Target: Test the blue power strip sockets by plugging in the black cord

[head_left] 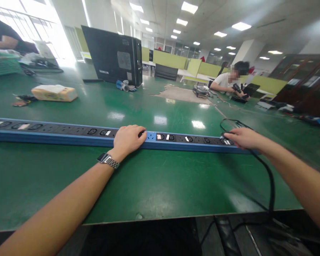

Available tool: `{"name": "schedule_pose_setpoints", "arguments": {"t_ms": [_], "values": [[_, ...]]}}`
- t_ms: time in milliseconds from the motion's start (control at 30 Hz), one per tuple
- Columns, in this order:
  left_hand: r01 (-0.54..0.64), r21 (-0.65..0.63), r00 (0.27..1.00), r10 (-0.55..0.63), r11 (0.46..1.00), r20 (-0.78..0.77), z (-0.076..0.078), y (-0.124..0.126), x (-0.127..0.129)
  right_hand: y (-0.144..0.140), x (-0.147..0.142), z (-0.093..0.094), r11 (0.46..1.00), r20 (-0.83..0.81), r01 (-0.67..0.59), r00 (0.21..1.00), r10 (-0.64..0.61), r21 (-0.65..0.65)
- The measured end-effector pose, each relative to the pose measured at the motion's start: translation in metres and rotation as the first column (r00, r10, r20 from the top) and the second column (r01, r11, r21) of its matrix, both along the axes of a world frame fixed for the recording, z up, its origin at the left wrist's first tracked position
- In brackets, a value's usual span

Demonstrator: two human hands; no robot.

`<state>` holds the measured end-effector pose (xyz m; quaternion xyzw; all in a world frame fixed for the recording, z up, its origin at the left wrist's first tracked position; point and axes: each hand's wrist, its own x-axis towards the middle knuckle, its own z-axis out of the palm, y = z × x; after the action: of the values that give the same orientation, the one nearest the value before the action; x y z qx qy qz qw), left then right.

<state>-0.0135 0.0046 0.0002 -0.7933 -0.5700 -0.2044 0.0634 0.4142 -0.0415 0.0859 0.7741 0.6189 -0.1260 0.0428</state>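
Note:
A long blue power strip (176, 145) with a row of black sockets lies across the green table. My left hand (129, 138), with a metal-banded watch on its wrist, is closed over the strip's middle, beside a single blue socket. Near the strip's right end, my right hand (240, 137) pinches a black cable (271, 185). The cable loops behind that hand and hangs down over the table's front edge. What lies right at the right fingertips is too small to make out. Small white labels mark several sockets.
A black computer case (114, 57) stands at the back, with blue-grey gloves (126, 85) before it. A yellow tissue pack (54, 93) lies at the left. One person (232, 81) works across the table at right, another (5, 35) at far left by a green basket (4, 65).

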Motion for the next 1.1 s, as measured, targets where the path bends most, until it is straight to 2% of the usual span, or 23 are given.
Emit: {"name": "schedule_pose_setpoints", "arguments": {"t_ms": [67, 167, 333, 467, 633, 733, 833, 967, 1100], "values": [[-0.005, -0.001, 1.000, 0.005, 1.000, -0.005, 0.001, -0.001, 0.000, 0.004, -0.017, -0.009, 0.999, 0.041, 0.000, 0.999, 0.002, -0.036], [-0.008, 0.006, 1.000, 0.008, 1.000, -0.026, 0.001, 0.000, -0.001, 0.010, -0.026, -0.019, 0.998, 0.081, 0.022, 0.997, -0.017, -0.062], [0.000, 0.020, 0.999, 0.001, 1.000, -0.033, 0.000, 0.000, -0.002, 0.013, -0.026, -0.019, 0.995, 0.041, 0.001, 0.999, 0.003, -0.099], [0.001, 0.027, 1.000, -0.001, 1.000, -0.028, 0.000, 0.000, -0.001, 0.013, -0.030, -0.023, 0.994, 0.100, -0.025, 0.994, 0.036, -0.108], [-0.008, 0.023, 0.999, 0.009, 1.000, -0.032, -0.001, 0.000, -0.002, 0.004, -0.034, -0.045, 0.995, 0.301, -0.029, 0.954, 0.000, 0.092], [-0.003, 0.024, 1.000, 0.004, 1.000, -0.029, -0.002, 0.000, -0.002, 0.000, -0.033, -0.053, 0.990, 0.307, -0.007, 0.951, -0.036, 0.138], [0.005, 0.029, 1.000, -0.005, 1.000, -0.021, -0.002, 0.000, -0.002, 0.002, -0.029, -0.047, 0.990, 0.300, -0.032, 0.954, -0.011, 0.138], [0.011, 0.034, 1.000, -0.010, 0.999, -0.010, -0.002, 0.001, -0.002, 0.004, -0.032, -0.023, 0.969, 0.296, -0.119, 0.954, 0.051, 0.217], [0.003, 0.022, 1.000, -0.003, 1.000, -0.012, -0.001, 0.001, -0.001, 0.001, -0.058, -0.001, 0.984, 0.108, -0.111, 0.989, 0.096, 0.139]]}}
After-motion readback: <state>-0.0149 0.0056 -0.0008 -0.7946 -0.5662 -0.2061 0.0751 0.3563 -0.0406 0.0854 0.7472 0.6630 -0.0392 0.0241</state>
